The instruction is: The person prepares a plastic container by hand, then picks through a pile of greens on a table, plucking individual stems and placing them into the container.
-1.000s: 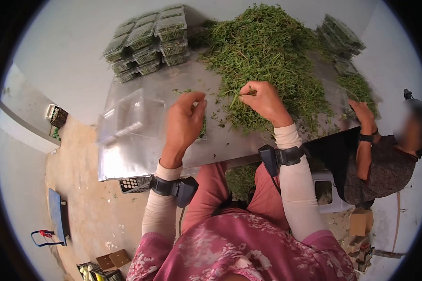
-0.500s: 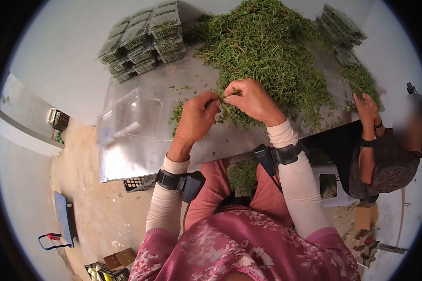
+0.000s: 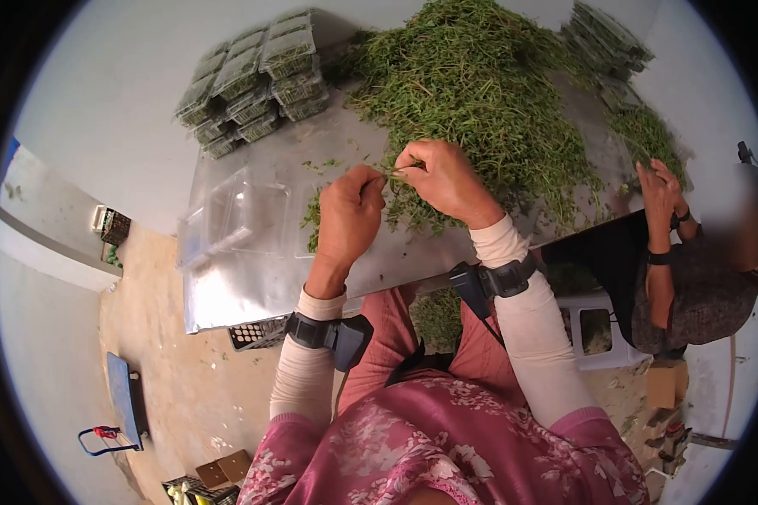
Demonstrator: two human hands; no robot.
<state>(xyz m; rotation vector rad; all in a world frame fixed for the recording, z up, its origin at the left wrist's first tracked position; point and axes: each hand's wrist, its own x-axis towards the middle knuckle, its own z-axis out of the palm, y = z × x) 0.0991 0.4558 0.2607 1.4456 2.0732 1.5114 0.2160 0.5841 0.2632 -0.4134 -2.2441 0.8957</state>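
Note:
My left hand (image 3: 349,219) is closed in a pinch at the front of a large heap of leafy green stems (image 3: 480,93). Just right of it, my right hand (image 3: 446,185) pinches too, thumb against forefinger. A thin green sprig (image 3: 389,174) spans the small gap between both sets of fingertips; its ends are hidden in the fingers. Left of my left hand lies an open clear plastic box (image 3: 257,219) with its lid up. Some cut greens (image 3: 313,220) sit at the box's right end, partly behind my left hand.
Filled clear boxes (image 3: 253,80) are stacked at the table's back left, and more packs (image 3: 606,42) stand at the back right. A co-worker's hands (image 3: 661,189) are by a smaller green pile (image 3: 644,135). A blue trolley (image 3: 125,396) stands on the floor at left.
The view has shifted slightly. Both hands stay pinched close together on the sprig, with only a small movement of the fingers.

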